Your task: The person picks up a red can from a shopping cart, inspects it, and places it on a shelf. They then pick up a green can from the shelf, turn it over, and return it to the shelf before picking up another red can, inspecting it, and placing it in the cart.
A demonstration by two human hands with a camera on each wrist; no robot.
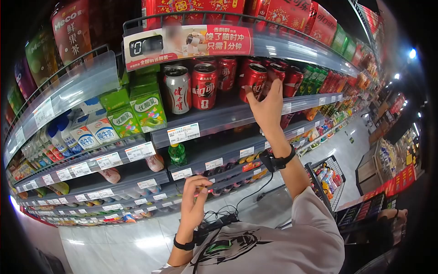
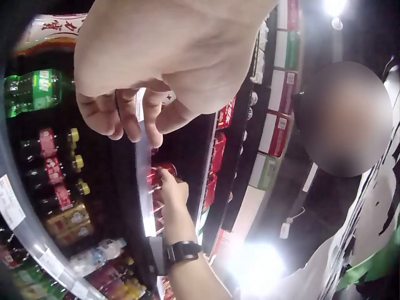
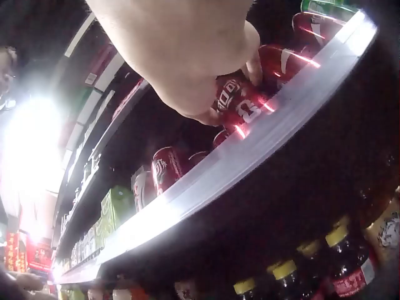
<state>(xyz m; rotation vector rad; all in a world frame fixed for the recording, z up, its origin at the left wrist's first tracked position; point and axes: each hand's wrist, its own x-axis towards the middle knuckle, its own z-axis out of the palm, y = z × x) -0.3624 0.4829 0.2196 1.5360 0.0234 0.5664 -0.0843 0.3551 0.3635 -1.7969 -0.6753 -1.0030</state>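
Observation:
On the shelf in the head view, my right hand (image 1: 268,107) grips a red cola can (image 1: 253,83) at the front edge, thumb on its left side and fingers to its right. The right wrist view shows that can (image 3: 240,106) between thumb and fingers of the hand (image 3: 181,56). Further left stand another red can (image 1: 204,86) and a silver-white can (image 1: 176,90). My left hand (image 1: 194,201) hangs below in front of the lower shelves, its fingers loosely bent and holding nothing; in the left wrist view the hand (image 2: 162,56) fills the top.
Green drink cartons (image 1: 148,107) stand left of the cans, with a green bottle (image 1: 177,154) one shelf down. The price-tagged shelf edge (image 1: 219,119) runs below the cans. A shopping cart (image 1: 329,180) with goods stands at the right. Another person's arm (image 1: 396,219) shows at the lower right.

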